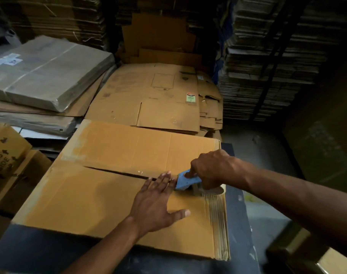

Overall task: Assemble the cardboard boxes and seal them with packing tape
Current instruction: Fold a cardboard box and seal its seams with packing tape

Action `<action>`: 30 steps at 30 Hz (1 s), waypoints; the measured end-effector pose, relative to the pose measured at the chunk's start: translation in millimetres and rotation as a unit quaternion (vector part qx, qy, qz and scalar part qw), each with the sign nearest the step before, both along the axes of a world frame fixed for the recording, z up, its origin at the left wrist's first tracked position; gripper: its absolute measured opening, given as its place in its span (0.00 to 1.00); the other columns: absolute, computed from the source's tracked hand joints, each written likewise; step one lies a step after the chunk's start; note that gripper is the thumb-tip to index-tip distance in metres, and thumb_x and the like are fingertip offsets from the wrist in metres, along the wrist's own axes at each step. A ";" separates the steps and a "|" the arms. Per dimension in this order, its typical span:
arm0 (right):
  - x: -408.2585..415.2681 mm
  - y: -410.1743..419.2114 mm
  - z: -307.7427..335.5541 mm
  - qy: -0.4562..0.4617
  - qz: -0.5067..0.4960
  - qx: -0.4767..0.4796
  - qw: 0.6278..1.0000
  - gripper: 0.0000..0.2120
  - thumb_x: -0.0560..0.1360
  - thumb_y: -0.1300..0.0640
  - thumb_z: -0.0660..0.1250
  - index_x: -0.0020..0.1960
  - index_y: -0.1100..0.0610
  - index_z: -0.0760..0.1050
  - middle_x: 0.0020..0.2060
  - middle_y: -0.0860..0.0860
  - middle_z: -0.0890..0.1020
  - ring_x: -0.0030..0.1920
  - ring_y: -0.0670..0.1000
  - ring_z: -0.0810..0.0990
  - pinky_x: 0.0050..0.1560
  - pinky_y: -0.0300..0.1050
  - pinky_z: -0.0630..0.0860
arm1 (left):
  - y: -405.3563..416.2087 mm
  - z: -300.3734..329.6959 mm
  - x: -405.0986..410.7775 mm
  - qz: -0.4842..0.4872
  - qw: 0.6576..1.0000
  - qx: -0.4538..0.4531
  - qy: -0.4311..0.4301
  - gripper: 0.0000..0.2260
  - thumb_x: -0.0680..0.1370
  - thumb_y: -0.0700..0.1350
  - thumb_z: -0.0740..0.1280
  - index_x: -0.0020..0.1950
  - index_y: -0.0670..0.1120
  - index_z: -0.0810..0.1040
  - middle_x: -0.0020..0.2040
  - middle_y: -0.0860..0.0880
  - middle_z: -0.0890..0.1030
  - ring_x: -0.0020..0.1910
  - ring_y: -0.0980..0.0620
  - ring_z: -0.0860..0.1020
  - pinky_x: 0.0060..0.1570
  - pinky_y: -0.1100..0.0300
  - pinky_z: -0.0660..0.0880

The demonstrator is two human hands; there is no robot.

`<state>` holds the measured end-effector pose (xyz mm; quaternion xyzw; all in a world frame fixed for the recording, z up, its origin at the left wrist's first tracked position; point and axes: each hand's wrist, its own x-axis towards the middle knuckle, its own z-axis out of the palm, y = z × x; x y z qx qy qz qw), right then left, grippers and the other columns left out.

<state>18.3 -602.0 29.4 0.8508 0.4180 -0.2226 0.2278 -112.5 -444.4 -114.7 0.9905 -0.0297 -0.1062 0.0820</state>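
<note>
A dim storeroom is being viewed: flattened cartons (149, 95) are lying stacked on the floor ahead, tall bundles of cardboard sheets (267, 66) are rising at the right, and a plastic-wrapped pack (48, 72) is resting at the left. On the dark desk (237, 224) the cardboard box (109, 186) is being worked, its two top flaps folded in with the centre seam (117, 172) gaping slightly toward the left. The blue tape dispenser (185, 180) is being gripped by the right hand (210, 171), fingers curled round its handle, with the head set on the seam near the right edge of the box. The left hand (157, 202) is being pressed flat on the near flap, fingers straight and spread, fingertips (164, 176) just beside the dispenser head. Judgement: the sealing pass is only being started; most of the seam is lying untaped. For a good run, the flaps should be held closed ahead of the dispenser, the head kept centred on the gap and drawn leftward with steady downward pressure. The left fingertips are sitting in the likely path and should be shifted clear. The right edge of the box is lying close to the desk edge; open room is being offered leftward along the lid, while another carton (6, 155) is standing near the left end.
</note>
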 end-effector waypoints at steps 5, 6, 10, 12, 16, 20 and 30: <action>1.7 -15.4 2.8 -0.007 0.019 -0.029 0.999 0.27 0.78 0.46 0.70 0.75 0.48 0.68 0.57 0.52 0.80 0.52 0.53 0.81 0.53 0.53 0.80 | -5.3 3.5 1.9 -0.006 1.000 -0.001 0.010 0.51 0.72 0.82 0.44 0.85 0.52 0.43 0.84 0.52 0.38 0.82 0.56 0.38 0.82 0.47 0.42; 2.3 -18.2 2.1 -0.004 0.022 -0.036 0.999 0.28 0.78 0.44 0.70 0.76 0.48 0.67 0.58 0.52 0.80 0.52 0.53 0.80 0.53 0.53 0.80 | -5.2 3.7 2.4 -0.007 1.000 0.001 0.012 0.51 0.72 0.82 0.44 0.85 0.52 0.43 0.84 0.52 0.38 0.82 0.56 0.38 0.82 0.48 0.42; 14.7 -39.5 9.4 0.002 0.023 -0.060 0.998 0.31 0.77 0.45 0.72 0.77 0.45 0.65 0.61 0.50 0.78 0.56 0.51 0.79 0.55 0.50 0.80 | -0.6 1.8 3.9 -0.006 1.000 0.002 0.026 0.51 0.72 0.82 0.43 0.85 0.52 0.43 0.84 0.52 0.39 0.83 0.56 0.39 0.82 0.47 0.42; 20.3 -59.2 11.8 0.002 0.006 -0.081 0.997 0.31 0.77 0.46 0.72 0.77 0.44 0.65 0.62 0.49 0.78 0.57 0.51 0.79 0.56 0.48 0.79 | 0.5 1.0 4.9 -0.006 1.000 0.004 0.028 0.51 0.72 0.82 0.44 0.85 0.51 0.43 0.84 0.52 0.39 0.83 0.56 0.38 0.82 0.48 0.41; 18.3 -82.4 1.4 -0.011 0.011 -0.065 0.998 0.29 0.79 0.43 0.70 0.77 0.41 0.65 0.60 0.48 0.78 0.55 0.50 0.79 0.53 0.47 0.79 | 1.1 3.0 1.6 -0.043 0.998 0.016 0.039 0.50 0.74 0.80 0.42 0.84 0.48 0.36 0.82 0.50 0.31 0.81 0.53 0.31 0.81 0.45 0.38; 21.9 -90.4 -6.2 -0.010 0.004 -0.027 1.000 0.29 0.79 0.44 0.70 0.77 0.41 0.65 0.61 0.47 0.79 0.54 0.49 0.80 0.53 0.47 0.80 | -8.2 16.3 11.8 -0.091 0.992 0.046 0.079 0.50 0.73 0.81 0.41 0.81 0.49 0.27 0.78 0.54 0.23 0.77 0.52 0.23 0.76 0.37 0.30; 11.8 -80.0 1.2 -0.002 -0.018 -0.022 1.000 0.29 0.78 0.45 0.71 0.76 0.40 0.67 0.64 0.47 0.79 0.59 0.51 0.79 0.58 0.50 0.80 | -31.1 10.0 26.3 -0.154 0.983 0.007 0.102 0.53 0.71 0.83 0.43 0.82 0.50 0.30 0.80 0.55 0.25 0.79 0.57 0.27 0.80 0.44 0.34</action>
